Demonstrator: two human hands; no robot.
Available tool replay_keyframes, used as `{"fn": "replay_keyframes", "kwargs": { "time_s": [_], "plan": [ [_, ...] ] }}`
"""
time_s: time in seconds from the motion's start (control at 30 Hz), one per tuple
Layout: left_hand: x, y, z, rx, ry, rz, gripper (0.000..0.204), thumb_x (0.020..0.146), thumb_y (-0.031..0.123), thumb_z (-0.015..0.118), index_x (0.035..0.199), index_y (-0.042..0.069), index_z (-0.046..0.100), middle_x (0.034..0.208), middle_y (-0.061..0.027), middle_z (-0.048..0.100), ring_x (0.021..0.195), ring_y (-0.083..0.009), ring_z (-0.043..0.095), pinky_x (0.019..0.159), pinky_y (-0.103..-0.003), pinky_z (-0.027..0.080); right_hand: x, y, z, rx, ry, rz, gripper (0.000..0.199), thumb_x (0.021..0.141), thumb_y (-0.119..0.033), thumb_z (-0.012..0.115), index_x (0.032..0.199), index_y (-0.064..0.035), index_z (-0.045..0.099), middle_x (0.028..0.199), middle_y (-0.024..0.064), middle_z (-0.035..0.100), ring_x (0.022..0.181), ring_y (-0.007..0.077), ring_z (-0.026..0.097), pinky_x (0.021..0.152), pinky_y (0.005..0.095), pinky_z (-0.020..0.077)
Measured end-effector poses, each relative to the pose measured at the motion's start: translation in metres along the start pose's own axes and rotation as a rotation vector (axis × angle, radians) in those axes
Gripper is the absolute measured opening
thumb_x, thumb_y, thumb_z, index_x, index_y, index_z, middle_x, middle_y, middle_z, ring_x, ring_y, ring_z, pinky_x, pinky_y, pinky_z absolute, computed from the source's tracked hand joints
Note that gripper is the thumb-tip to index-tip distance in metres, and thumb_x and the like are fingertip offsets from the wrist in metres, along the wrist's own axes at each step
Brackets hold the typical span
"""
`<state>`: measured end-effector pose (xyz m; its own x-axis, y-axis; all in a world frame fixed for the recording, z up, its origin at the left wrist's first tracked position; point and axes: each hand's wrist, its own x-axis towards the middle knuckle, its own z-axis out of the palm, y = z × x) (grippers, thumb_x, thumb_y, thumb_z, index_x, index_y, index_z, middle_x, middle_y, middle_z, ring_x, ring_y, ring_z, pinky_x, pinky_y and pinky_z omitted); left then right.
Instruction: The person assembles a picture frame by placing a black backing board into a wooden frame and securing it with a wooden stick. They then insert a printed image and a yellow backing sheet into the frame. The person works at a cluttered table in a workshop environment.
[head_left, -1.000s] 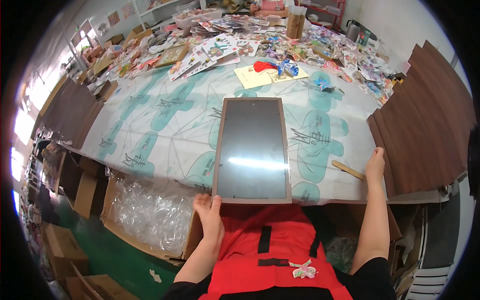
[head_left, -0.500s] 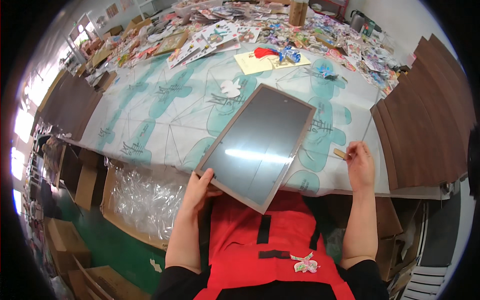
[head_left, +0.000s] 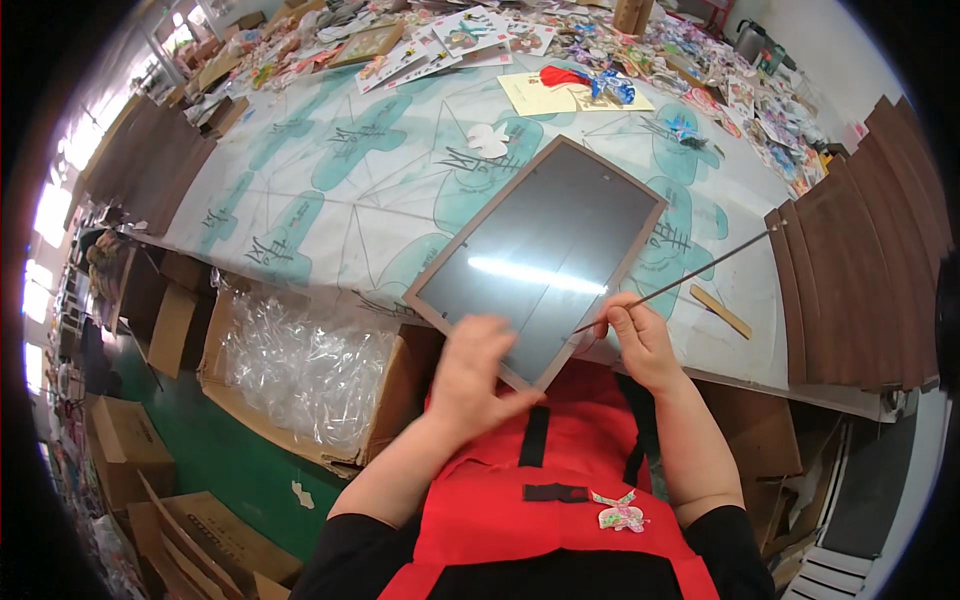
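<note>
Picture frame (head_left: 540, 262) — a brown-edged rectangle with a dark glossy pane — lies on the table's patterned cloth (head_left: 330, 190), its near corner overhanging the table's near edge; its long axis runs diagonally from near left to far right. The left hand (head_left: 478, 372) rests on that near corner, fingers curled loosely over the edge. The right hand (head_left: 638, 338) pinches a thin long strip (head_left: 680, 282) between fingertips; the strip slants up and away to the right. One small wooden stick (head_left: 721, 311) lies just beside it on the cloth. One yellow card (head_left: 570, 93) sits at the far side. Below left, an open cardboard box (head_left: 300, 370) holds clear plastic wrap — dark brown boards (head_left: 860, 280) are stacked at right.
</note>
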<state>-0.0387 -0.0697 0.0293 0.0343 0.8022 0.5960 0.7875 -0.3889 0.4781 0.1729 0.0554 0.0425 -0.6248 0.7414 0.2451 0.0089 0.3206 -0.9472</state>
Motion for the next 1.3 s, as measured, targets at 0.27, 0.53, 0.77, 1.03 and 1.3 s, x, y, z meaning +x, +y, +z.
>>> {"fn": "replay_keyframes", "kwargs": {
  "time_s": [0.27, 0.53, 0.77, 1.03, 1.3],
  "plan": [
    [-0.002, 0.017, 0.025, 0.144, -0.114, 0.001, 0.050, 0.061, 0.022, 0.076, 0.106, 0.009, 0.057, 0.115, -0.0062, 0.057, 0.111, -0.0217, 0.052, 0.099, -0.042, 0.031, 0.006, -0.002, 0.000, -0.196, -0.046, -0.026, 0.020, 0.096, -0.015, 0.045, 0.086, -0.0008, 0.054, 0.074, 0.0069, 0.055, 0.066, 0.0163, 0.054, 0.061, 0.0269, 0.0429],
    [-0.002, 0.018, 0.025, 0.141, -0.116, -0.013, 0.047, 0.061, 0.021, 0.076, 0.104, 0.009, 0.059, 0.114, -0.0063, 0.058, 0.110, -0.0216, 0.053, 0.098, -0.041, 0.032, 0.018, 0.007, -0.012, -0.243, -0.004, -0.044, 0.016, 0.094, -0.013, 0.047, 0.087, -0.0013, 0.054, 0.070, 0.0063, 0.054, 0.064, 0.0168, 0.053, 0.061, 0.0274, 0.0431],
    [0.000, 0.019, 0.025, 0.133, -0.120, -0.011, 0.047, 0.061, 0.020, 0.075, 0.104, 0.009, 0.059, 0.113, -0.0070, 0.059, 0.109, -0.0229, 0.054, 0.097, -0.041, 0.032, 0.054, 0.036, -0.073, -0.207, 0.179, -0.010, 0.019, 0.096, -0.016, 0.045, 0.087, -0.0018, 0.054, 0.071, 0.0022, 0.054, 0.066, 0.0104, 0.050, 0.062, 0.0241, 0.0424],
    [0.002, 0.020, 0.022, 0.120, -0.132, 0.009, 0.049, 0.061, 0.022, 0.076, 0.104, 0.008, 0.059, 0.113, -0.0079, 0.059, 0.109, -0.0245, 0.054, 0.097, -0.042, 0.033, 0.103, 0.073, -0.141, -0.216, 0.397, -0.024, 0.021, 0.096, -0.019, 0.046, 0.089, -0.0015, 0.056, 0.069, 0.0033, 0.055, 0.062, 0.0102, 0.050, 0.058, 0.0238, 0.0419],
    [0.024, 0.010, 0.011, -0.026, -0.192, 0.008, 0.031, 0.070, 0.014, 0.070, 0.098, 0.006, 0.059, 0.103, -0.0096, 0.061, 0.098, -0.0275, 0.057, 0.085, -0.038, 0.040, 0.040, 0.069, -0.206, -1.072, 0.514, 0.360, 0.028, 0.091, -0.025, 0.046, 0.089, 0.0002, 0.058, 0.081, 0.0206, 0.062, 0.078, 0.0362, 0.060, 0.069, 0.0448, 0.0459]
  ]
}}
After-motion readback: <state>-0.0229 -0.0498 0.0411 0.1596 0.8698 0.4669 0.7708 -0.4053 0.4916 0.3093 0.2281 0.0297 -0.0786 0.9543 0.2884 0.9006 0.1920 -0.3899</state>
